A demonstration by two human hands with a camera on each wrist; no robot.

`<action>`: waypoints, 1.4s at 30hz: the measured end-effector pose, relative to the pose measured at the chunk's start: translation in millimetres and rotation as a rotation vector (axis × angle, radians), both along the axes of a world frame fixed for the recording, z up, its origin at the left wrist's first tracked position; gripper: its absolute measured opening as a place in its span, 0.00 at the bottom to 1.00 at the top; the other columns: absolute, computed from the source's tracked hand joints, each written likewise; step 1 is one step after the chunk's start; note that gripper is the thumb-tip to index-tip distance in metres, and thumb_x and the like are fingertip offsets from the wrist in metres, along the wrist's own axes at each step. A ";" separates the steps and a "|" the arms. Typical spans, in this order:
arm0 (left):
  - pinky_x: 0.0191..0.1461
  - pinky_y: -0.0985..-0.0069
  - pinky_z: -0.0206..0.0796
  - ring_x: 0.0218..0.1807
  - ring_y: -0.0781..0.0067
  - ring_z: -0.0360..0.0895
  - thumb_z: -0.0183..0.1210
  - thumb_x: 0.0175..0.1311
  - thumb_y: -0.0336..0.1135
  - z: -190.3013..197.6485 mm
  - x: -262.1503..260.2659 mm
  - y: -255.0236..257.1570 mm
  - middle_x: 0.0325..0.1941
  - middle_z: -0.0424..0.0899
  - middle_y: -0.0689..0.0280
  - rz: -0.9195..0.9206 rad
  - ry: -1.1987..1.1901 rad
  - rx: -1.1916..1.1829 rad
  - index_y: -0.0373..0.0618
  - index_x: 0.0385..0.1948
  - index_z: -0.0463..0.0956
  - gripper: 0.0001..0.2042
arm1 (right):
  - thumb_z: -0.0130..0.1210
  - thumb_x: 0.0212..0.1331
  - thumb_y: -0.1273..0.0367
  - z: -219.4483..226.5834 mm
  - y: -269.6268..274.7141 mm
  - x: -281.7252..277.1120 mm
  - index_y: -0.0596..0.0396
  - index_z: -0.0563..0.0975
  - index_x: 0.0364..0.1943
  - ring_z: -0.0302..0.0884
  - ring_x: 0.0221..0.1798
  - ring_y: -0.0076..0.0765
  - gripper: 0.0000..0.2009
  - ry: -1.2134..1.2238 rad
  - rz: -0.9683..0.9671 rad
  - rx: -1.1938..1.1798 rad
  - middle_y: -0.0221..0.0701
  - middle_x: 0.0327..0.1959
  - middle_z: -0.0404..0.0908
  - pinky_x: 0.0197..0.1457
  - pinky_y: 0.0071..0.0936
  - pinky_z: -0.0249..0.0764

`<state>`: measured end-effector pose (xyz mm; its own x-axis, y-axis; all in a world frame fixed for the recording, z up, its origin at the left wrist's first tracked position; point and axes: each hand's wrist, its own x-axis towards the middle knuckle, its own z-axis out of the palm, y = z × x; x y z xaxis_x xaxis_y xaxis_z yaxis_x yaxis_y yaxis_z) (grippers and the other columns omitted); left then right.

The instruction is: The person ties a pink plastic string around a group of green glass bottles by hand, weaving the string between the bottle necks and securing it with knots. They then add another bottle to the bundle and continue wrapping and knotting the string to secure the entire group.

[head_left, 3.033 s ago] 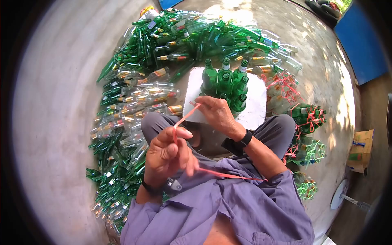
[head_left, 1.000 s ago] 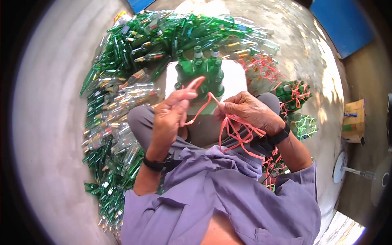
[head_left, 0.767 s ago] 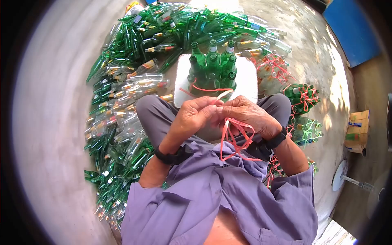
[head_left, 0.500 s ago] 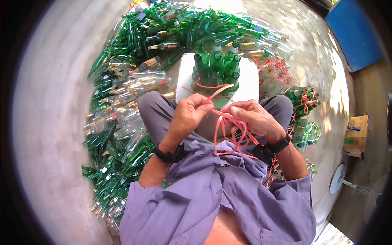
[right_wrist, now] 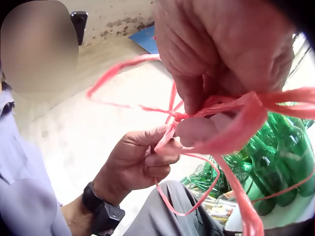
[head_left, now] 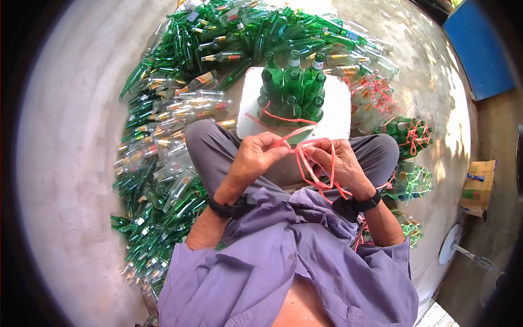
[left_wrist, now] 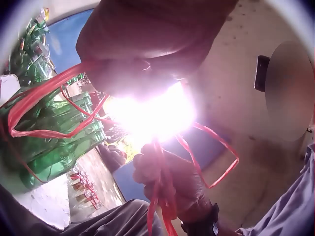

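Pinching the red plastic twine [head_left: 305, 155] between them, the left hand [head_left: 256, 158] and right hand [head_left: 340, 161] held it just before the standing green bottles [head_left: 291, 92] (thin, limp, probably slippery); gripping close to the crossing looked wisest.

In the left wrist view, glare washes out my left hand [left_wrist: 147, 44] where it pinches the red string [left_wrist: 44, 103], so the fingertips cannot be read. In the right wrist view, my right hand [right_wrist: 221, 59] is blurred and cut off by the top edge. The far bottle pile [head_left: 229, 38] runs past the head view's top edge; labels too small to read.
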<state>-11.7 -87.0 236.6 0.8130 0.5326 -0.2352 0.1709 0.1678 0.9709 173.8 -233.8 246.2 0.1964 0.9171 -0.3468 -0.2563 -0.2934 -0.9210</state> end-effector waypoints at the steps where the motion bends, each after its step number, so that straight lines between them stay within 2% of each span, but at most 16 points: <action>1: 0.29 0.88 0.61 0.27 0.91 0.71 0.63 0.68 0.30 -1.5 2.3 -2.0 0.29 0.81 0.73 -0.013 -0.031 0.003 0.37 0.39 0.82 0.06 | 0.59 0.70 0.65 -0.9 0.7 -0.7 0.62 0.84 0.41 0.75 0.26 0.14 0.12 0.033 -0.012 0.011 0.24 0.28 0.83 0.27 0.15 0.70; 3: 0.28 0.88 0.60 0.26 0.91 0.70 0.64 0.67 0.30 -4.5 4.2 -6.3 0.28 0.80 0.74 0.007 -0.022 -0.075 0.37 0.39 0.82 0.06 | 0.59 0.70 0.62 -5.9 4.4 -6.7 0.61 0.84 0.37 0.69 0.23 0.12 0.13 0.101 -0.048 0.044 0.22 0.25 0.80 0.24 0.14 0.62; 6: 0.27 0.89 0.58 0.24 0.91 0.67 0.64 0.67 0.30 -3.0 5.9 -14.1 0.26 0.78 0.76 0.041 -0.021 -0.181 0.37 0.39 0.82 0.06 | 0.59 0.70 0.62 -11.4 9.1 -8.7 0.60 0.84 0.37 0.68 0.22 0.12 0.13 -0.025 -0.013 0.013 0.22 0.25 0.80 0.23 0.15 0.62; 7: 0.27 0.89 0.57 0.24 0.92 0.66 0.64 0.67 0.31 -2.1 5.5 -15.4 0.25 0.77 0.77 0.052 -0.028 -0.207 0.38 0.39 0.82 0.06 | 0.57 0.71 0.62 -15.4 8.7 -8.9 0.60 0.83 0.36 0.73 0.24 0.14 0.14 0.017 -0.014 -0.001 0.23 0.25 0.81 0.24 0.16 0.68; 8: 0.27 0.89 0.57 0.24 0.92 0.66 0.64 0.67 0.31 -2.5 4.3 -15.4 0.25 0.77 0.77 0.054 -0.027 -0.206 0.38 0.39 0.82 0.06 | 0.57 0.71 0.62 -18.5 8.2 -8.4 0.60 0.83 0.36 0.73 0.24 0.14 0.14 0.018 -0.011 0.000 0.23 0.25 0.81 0.24 0.16 0.68; 10: 0.24 0.88 0.52 0.22 0.93 0.62 0.64 0.68 0.32 -3.8 3.2 -16.0 0.23 0.74 0.79 0.045 -0.022 -0.213 0.37 0.39 0.82 0.07 | 0.56 0.72 0.62 -23.3 6.8 -6.7 0.60 0.83 0.37 0.77 0.25 0.15 0.14 0.031 -0.021 -0.042 0.24 0.27 0.82 0.26 0.17 0.75; 14: 0.22 0.87 0.47 0.20 0.93 0.57 0.63 0.69 0.34 -6.9 3.8 -18.3 0.21 0.71 0.80 0.074 -0.032 -0.288 0.38 0.40 0.83 0.08 | 0.55 0.72 0.62 -27.6 9.4 -15.7 0.60 0.83 0.37 0.78 0.25 0.16 0.15 0.137 -0.079 -0.058 0.25 0.27 0.83 0.28 0.17 0.78; 16: 0.21 0.87 0.44 0.18 0.93 0.55 0.63 0.69 0.35 -7.9 5.2 -21.7 0.20 0.70 0.81 0.121 -0.112 -0.351 0.38 0.40 0.83 0.09 | 0.56 0.70 0.65 -23.9 10.9 -22.3 0.62 0.83 0.37 0.72 0.24 0.12 0.12 0.158 -0.120 -0.059 0.22 0.24 0.81 0.25 0.17 0.68; 22: 0.21 0.87 0.42 0.18 0.93 0.54 0.63 0.69 0.36 -13.7 4.5 -25.6 0.20 0.69 0.82 0.142 -0.081 -0.294 0.39 0.39 0.83 0.09 | 0.59 0.69 0.66 -31.9 11.5 -28.4 0.62 0.84 0.38 0.72 0.25 0.12 0.11 -0.036 -0.123 -0.008 0.22 0.26 0.82 0.26 0.16 0.68; 32: 0.20 0.86 0.43 0.17 0.93 0.54 0.62 0.68 0.33 -21.8 3.1 -24.5 0.19 0.69 0.81 0.198 -0.093 -0.299 0.38 0.37 0.83 0.07 | 0.60 0.68 0.65 -29.5 12.7 -34.8 0.63 0.84 0.40 0.71 0.30 0.10 0.12 -0.046 -0.161 0.031 0.20 0.27 0.82 0.30 0.14 0.67; 37: 0.19 0.86 0.44 0.17 0.91 0.55 0.60 0.69 0.32 -25.2 3.9 -25.8 0.17 0.68 0.80 0.261 -0.118 -0.362 0.37 0.37 0.83 0.07 | 0.60 0.67 0.66 -37.2 11.3 -31.8 0.63 0.85 0.39 0.69 0.28 0.10 0.11 -0.114 -0.167 -0.041 0.20 0.26 0.81 0.28 0.14 0.65; 42: 0.19 0.87 0.45 0.17 0.92 0.55 0.60 0.69 0.31 -29.1 2.1 -24.5 0.18 0.68 0.79 0.282 -0.116 -0.389 0.37 0.37 0.82 0.06 | 0.60 0.66 0.67 -39.5 7.3 -23.2 0.63 0.84 0.36 0.68 0.25 0.10 0.10 -0.103 -0.116 -0.016 0.18 0.23 0.78 0.25 0.15 0.64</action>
<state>-9.6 -111.5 207.5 0.6825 0.6264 -0.3765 -0.0388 0.5455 0.8372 150.6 -226.5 206.7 0.3360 0.8807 -0.3339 -0.1936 -0.2824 -0.9396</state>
